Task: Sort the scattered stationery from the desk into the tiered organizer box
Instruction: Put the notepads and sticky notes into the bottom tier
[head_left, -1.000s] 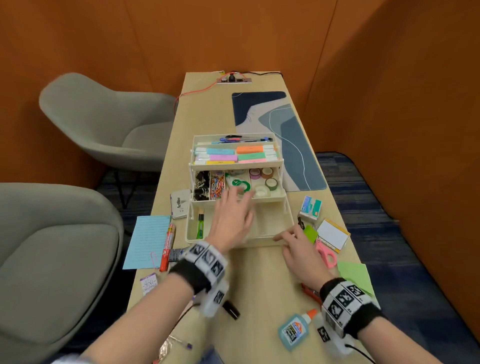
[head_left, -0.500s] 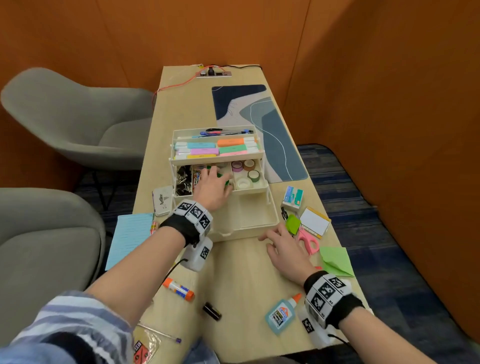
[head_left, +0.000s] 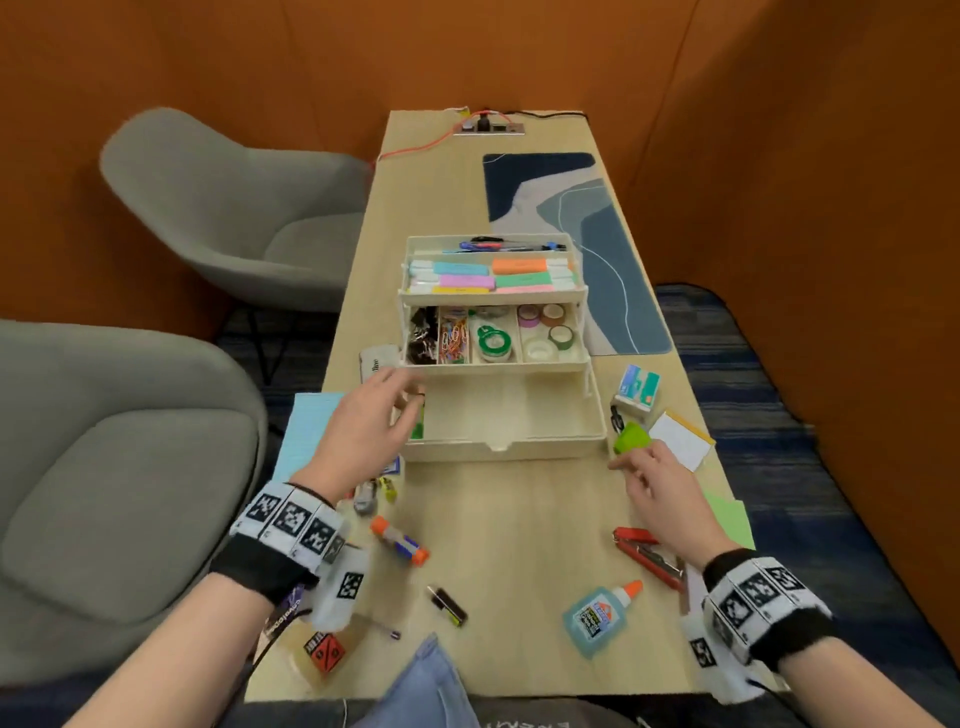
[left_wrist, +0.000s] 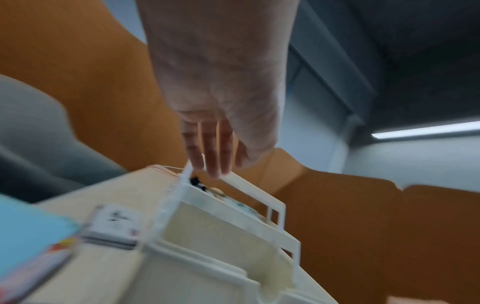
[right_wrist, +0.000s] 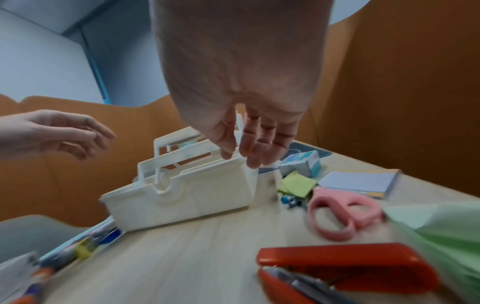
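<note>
Head view, left hand: the left hand (head_left: 366, 426) hovers over the left front corner of the tiered organizer box (head_left: 498, 452), fingers loosely spread and holding nothing; no item sits between them.
Left wrist view: the same fingers (left_wrist: 207, 148) reach straight out above the box's side arm and rim, relaxed, apparently not touching. This picture is blurred.
Right hand: the right hand (head_left: 660, 488) floats above the desk (head_left: 519, 519) just off the box's right front corner, fingers gently bent and empty, their tips close by the green sticky notes (head_left: 631, 439).
Right wrist view: its fingers (right_wrist: 254, 144) hang slack over the corner of the box; pink scissors (right_wrist: 342, 214) and a red stapler (right_wrist: 345, 267) lie on the desk below.
Why so posed: both hands look to be between picks, each flanking the box so either side's clutter is in easy reach.
Box: opened in steps so every tier shows; highlighters (head_left: 493, 275) on top, clips and tape rolls (head_left: 545, 332) in the divided middle tray, the bottom bin mostly bare.
Still loose: glue stick (head_left: 400, 540), glue bottle (head_left: 597, 618), staple box (head_left: 638, 387), index cards (head_left: 680, 439), blue notepad (head_left: 306, 431).
Judgement: sorting is partly done; the sticky notes seem the likeliest next pick.
</note>
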